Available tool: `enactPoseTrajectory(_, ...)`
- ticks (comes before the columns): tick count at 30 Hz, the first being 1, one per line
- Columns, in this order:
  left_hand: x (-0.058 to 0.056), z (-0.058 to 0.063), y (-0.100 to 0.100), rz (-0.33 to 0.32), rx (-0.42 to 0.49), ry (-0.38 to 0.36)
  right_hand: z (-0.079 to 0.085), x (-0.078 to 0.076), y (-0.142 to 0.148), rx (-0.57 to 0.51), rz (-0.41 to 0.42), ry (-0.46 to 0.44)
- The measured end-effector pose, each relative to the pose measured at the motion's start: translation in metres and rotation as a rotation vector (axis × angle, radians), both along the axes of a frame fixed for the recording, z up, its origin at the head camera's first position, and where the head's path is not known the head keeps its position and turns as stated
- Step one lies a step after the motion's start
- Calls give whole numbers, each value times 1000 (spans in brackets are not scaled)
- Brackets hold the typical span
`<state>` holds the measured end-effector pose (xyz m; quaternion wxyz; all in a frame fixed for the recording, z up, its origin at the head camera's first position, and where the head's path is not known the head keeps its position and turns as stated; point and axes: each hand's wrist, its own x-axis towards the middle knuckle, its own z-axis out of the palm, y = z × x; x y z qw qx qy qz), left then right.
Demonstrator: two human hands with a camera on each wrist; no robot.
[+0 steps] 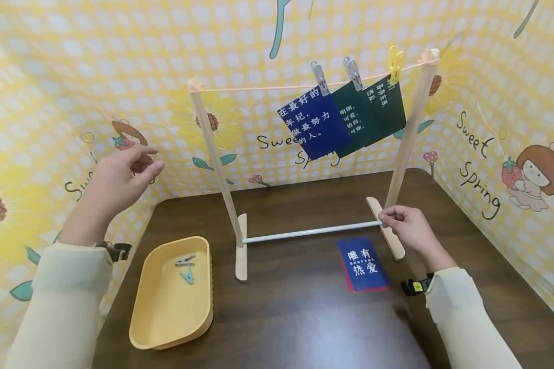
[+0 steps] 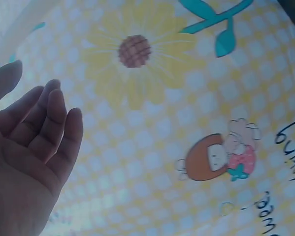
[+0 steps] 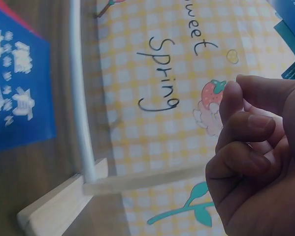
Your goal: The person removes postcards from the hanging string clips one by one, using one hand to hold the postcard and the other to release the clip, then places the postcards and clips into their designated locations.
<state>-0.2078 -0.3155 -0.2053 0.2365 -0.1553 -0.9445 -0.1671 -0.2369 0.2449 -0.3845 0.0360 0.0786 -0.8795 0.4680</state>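
Observation:
My left hand (image 1: 120, 177) is raised at the left, above the yellow basket (image 1: 154, 302), its fingers loosely bent with nothing in them. My right hand (image 1: 408, 230) is by the right post of a wooden stand (image 1: 411, 128). In the right wrist view its thumb and index tips meet with nothing showing between them, the other fingers curled. A pink string (image 1: 258, 88) spans the posts. From it hang a blue card (image 1: 320, 136) and two green cards (image 1: 388, 113), under two grey clothespins (image 1: 320, 78) and a yellow clothespin (image 1: 395, 65).
On the table a blue card (image 1: 367, 274) lies over a red one near the stand's right foot (image 1: 392, 243). A white rod (image 1: 309, 233) joins the feet. The basket holds a grey clothespin (image 1: 184, 260) and a light blue clothespin (image 1: 187, 275). A checked cloth (image 1: 258, 31) surrounds the table.

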Motion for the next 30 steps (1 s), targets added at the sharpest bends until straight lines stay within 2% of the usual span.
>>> enactPoseTrajectory(4,6,13,11,-22,21,121,11,-6,-9,-23,1,39)
enactPoseTrajectory(9,6,29,32,-74,39,287,29,-9,-18,-80,-22,131)
enactPoseTrajectory(14,5,42,56,-169,73,466,46,-10,-26,-169,-23,202)
enactPoseTrajectory(18,3,48,71,-231,148,618,54,-12,-35,-220,-21,195)
enactPoseTrajectory(22,-1,51,83,-230,170,668,60,-13,-42,-267,-33,188)
enactPoseTrajectory(30,-7,56,97,-248,163,684,68,-17,-46,-308,-38,262)
